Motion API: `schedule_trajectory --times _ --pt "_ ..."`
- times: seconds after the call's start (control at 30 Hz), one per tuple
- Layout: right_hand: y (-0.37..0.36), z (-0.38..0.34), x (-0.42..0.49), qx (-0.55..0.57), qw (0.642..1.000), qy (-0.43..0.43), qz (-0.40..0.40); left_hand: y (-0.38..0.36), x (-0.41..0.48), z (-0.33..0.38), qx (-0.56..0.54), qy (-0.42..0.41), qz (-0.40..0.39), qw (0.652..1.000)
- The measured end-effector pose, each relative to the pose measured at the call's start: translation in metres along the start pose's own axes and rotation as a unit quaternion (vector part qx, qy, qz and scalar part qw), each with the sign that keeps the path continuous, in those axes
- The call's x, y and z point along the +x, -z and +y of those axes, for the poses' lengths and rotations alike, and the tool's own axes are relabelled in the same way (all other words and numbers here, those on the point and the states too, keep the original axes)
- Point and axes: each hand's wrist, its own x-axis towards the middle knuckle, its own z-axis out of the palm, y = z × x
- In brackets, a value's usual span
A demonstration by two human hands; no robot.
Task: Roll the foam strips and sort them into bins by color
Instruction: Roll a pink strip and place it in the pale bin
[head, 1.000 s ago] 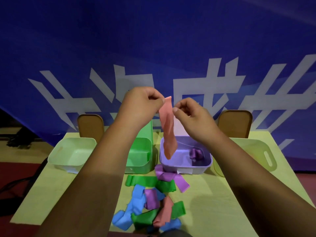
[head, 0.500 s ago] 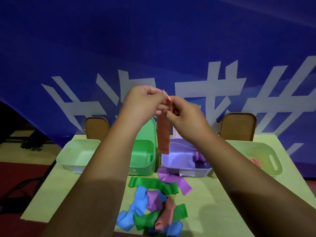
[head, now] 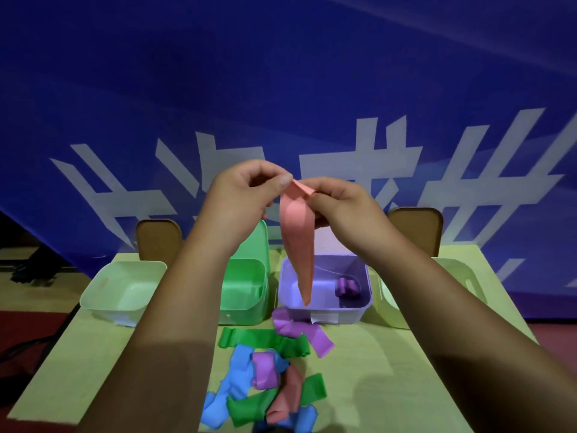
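A pink foam strip (head: 298, 242) hangs in the air above the bins. My left hand (head: 242, 195) and my right hand (head: 342, 204) both pinch its top end, which is folded over. On the table below lies a heap of loose strips (head: 265, 382): blue, green, purple and pink. Four bins stand in a row behind it: a pale green bin (head: 103, 293), a green bin (head: 249, 295), a purple bin (head: 367, 285) with a rolled purple strip (head: 346, 287) inside, and a yellow-green bin (head: 468, 285) mostly hidden by my right arm.
The yellow-green table (head: 374, 354) ends at a front edge near the bottom. Two brown chair backs (head: 157, 242) stand behind it, before a blue banner (head: 281, 89). Dark floor and cables lie to the left.
My hands moved slightly apart at the strip's top, and the top end is now folded over. The strip hangs longer and twisted, reaching down in front of the purple bin.
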Motion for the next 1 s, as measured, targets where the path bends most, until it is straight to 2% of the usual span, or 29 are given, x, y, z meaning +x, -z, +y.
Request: schedule_trajectory --times 0.07,0.23,0.33,0.43,0.73,1.0 --pt "0.006 -0.003 -0.004 0.011 1.0 -0.001 -0.006 -0.006 0.0 0.0 0.001 -0.011 0.01 1.0" --pt "0.015 -0.007 -0.012 -0.012 1.0 0.025 -0.003 -0.024 0.002 0.004 -0.093 0.015 0.015 0.995" --pt "0.02 -0.009 -0.012 -0.107 0.991 0.061 0.056 -0.034 0.003 0.006 -0.151 0.031 0.01 0.988" --pt "0.024 -0.012 -0.009 -0.145 0.982 0.074 0.096 -0.04 0.004 0.008 -0.149 0.027 0.015 0.988" --pt "0.035 -0.015 -0.008 -0.091 0.99 0.051 0.096 -0.05 0.003 0.011 -0.142 0.006 0.044 0.989" --pt "0.037 -0.017 -0.022 -0.054 0.997 0.046 0.037 -0.055 0.0 0.012 -0.106 -0.002 0.081 0.991"
